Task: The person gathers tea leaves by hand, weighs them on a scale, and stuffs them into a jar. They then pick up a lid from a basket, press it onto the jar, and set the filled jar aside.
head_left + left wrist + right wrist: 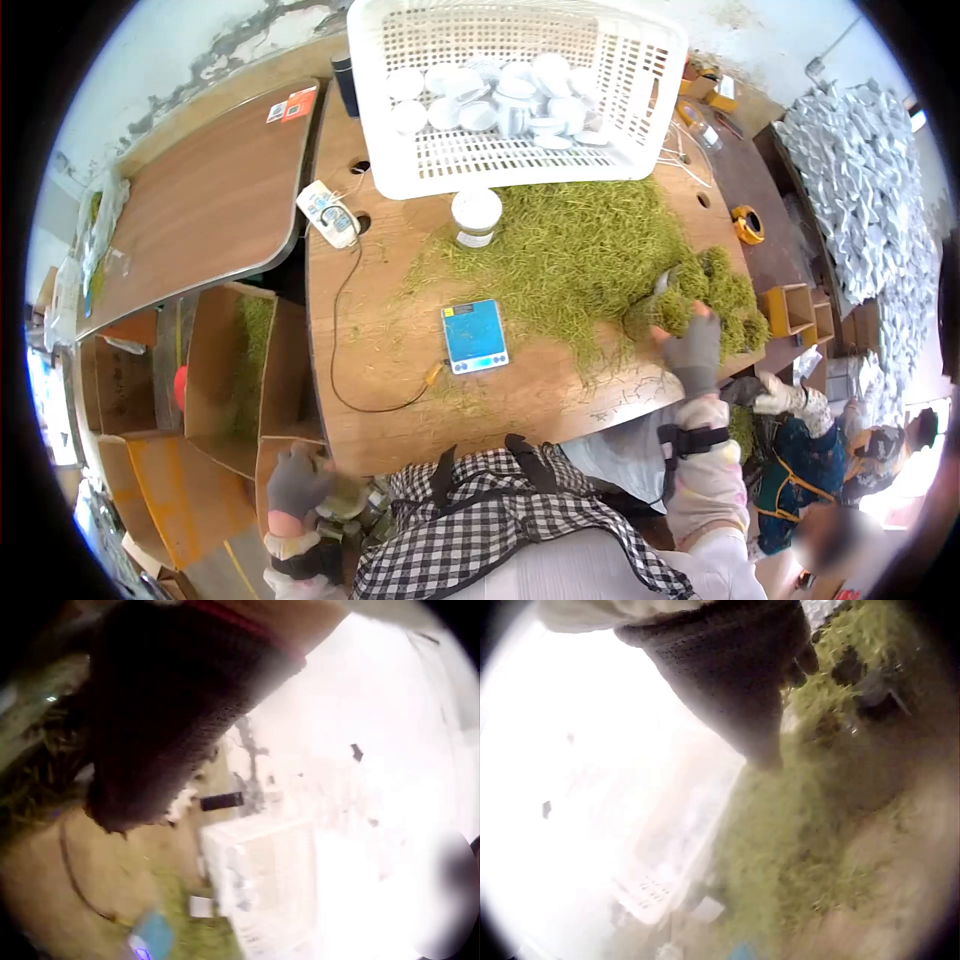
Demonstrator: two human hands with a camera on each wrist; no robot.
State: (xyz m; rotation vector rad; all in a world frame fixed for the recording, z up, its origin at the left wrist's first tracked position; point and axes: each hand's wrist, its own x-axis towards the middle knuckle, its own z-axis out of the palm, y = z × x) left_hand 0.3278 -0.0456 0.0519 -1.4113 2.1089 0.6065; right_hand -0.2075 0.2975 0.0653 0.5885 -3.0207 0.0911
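Observation:
In the head view my right hand (pixel 693 352), in a grey glove with bare fingertips, touches the near edge of green moss clumps (pixel 715 290), thumb spread away from the fingers. The right wrist view shows that hand (pixel 735 675) beside the moss (pixel 780 847). My left hand (pixel 298 482), gloved alike, is low beside the table's front left corner, over clear jars (pixel 348 500); its fingertips are hard to make out. The left wrist view shows its dark glove (pixel 165 712). A blue-topped scale (pixel 474 335) and a white-lidded jar (pixel 476 214) stand on the table.
A white basket (pixel 520 178) of round silver-lidded tins stands at the table's back. Loose moss (pixel 570 260) spreads before it. A cable runs from the scale to a power strip (pixel 328 213). Cardboard boxes (pixel 190 495) are at left; another person (pixel 810 450) is at right.

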